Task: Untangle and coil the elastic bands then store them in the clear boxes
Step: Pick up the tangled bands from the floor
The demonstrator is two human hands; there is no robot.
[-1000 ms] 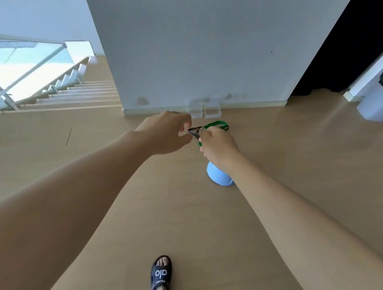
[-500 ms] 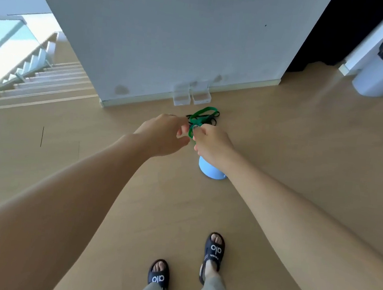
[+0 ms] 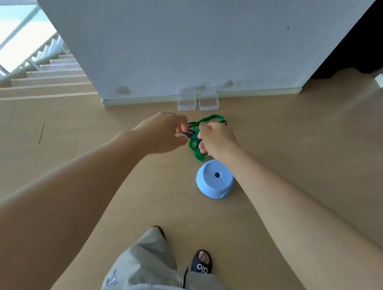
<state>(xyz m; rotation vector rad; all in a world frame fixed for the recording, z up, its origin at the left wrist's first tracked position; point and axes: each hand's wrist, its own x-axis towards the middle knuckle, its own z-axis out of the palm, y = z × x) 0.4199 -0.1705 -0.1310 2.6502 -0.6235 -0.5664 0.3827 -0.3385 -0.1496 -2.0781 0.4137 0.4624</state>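
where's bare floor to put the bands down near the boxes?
Bare floor left of the clear boxes along the baseboard, and right of the blue stool. Crowded between boxes and stool: both hands, left hand and right hand, hold the green band tangle there.

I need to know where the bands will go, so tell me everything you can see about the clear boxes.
The clear boxes are two small see-through containers, plastic by the look, standing side by side on the wooden floor against the foot of the white wall. Both look open and empty. Nothing touches them; the green bands are held nearer the camera.
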